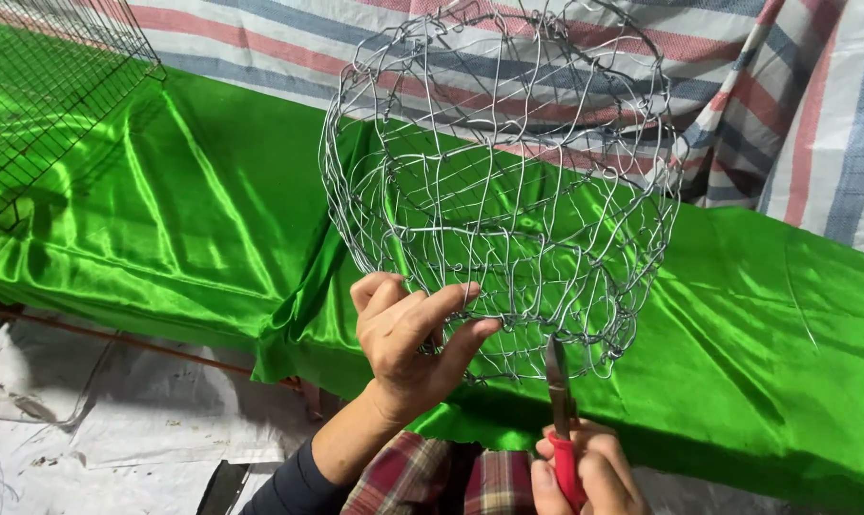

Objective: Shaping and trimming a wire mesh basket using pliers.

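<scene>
Wire basket, a rounded cage of thin silver strands twisted into loose, uneven mesh, is held up over a table draped in shiny green cloth, its open mouth tilted toward the striped tarpaulin behind. The left hand grips the basket's lower edge, fingers curled through and around the mesh with the thumb pressing from the near side. The right hand is closed around the red handles of a pair of pliers, whose dark tip points up and meets the bottom strands just beside the left fingertips. Judging from this, the work at the tip goes best with the basket braced firm, the tool closing on a single strand rather than a cluster, and the left fingers kept clear of its nose, since cut or twisted ends look sharp. The mesh appears springy and easily bent out of round. A black wire grid stands at the cloth's far left, and pale sheeting covers the floor below.
</scene>
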